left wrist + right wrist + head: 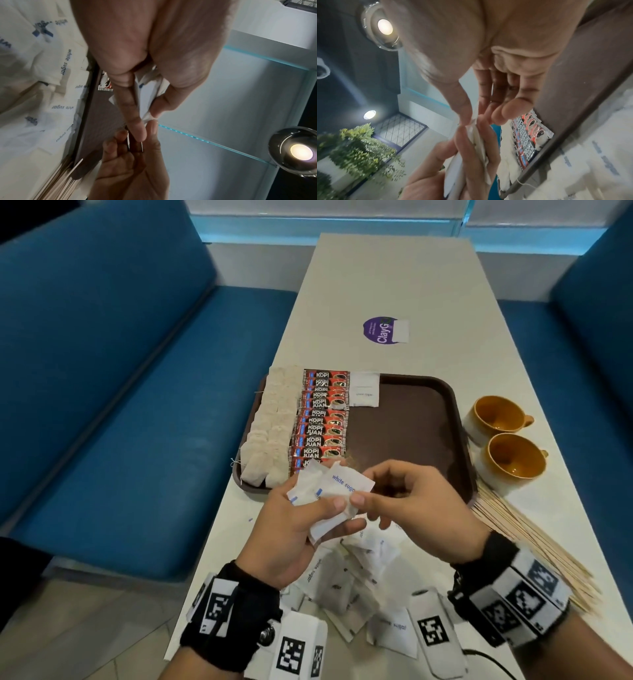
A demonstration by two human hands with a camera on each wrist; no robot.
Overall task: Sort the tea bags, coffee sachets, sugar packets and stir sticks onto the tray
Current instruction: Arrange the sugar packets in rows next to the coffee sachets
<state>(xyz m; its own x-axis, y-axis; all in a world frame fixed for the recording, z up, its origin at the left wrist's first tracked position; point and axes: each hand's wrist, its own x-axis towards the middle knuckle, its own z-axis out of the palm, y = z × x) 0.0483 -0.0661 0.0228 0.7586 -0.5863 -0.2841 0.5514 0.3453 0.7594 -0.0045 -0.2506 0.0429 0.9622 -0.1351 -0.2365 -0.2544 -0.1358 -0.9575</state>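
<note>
My left hand (342,513) grips a bunch of white sugar packets (337,484) just above the near edge of the brown tray (411,419). The thumb and forefinger of my right hand (364,487) pinch the right edge of the top packet. In the right wrist view the same packets (479,136) sit between both hands' fingertips. On the tray, tea bags (270,422) fill the left side. A column of red coffee sachets (322,419) lies beside them, with one sugar packet (365,389) at the far end. Loose sugar packets (356,580) are heaped on the table under my hands. Wooden stir sticks (534,546) lie at the right.
Two ochre cups (496,414) (513,460) stand just right of the tray, beyond the stir sticks. A purple round sticker (383,330) is on the far tabletop. Blue bench seats (137,405) flank the narrow white table.
</note>
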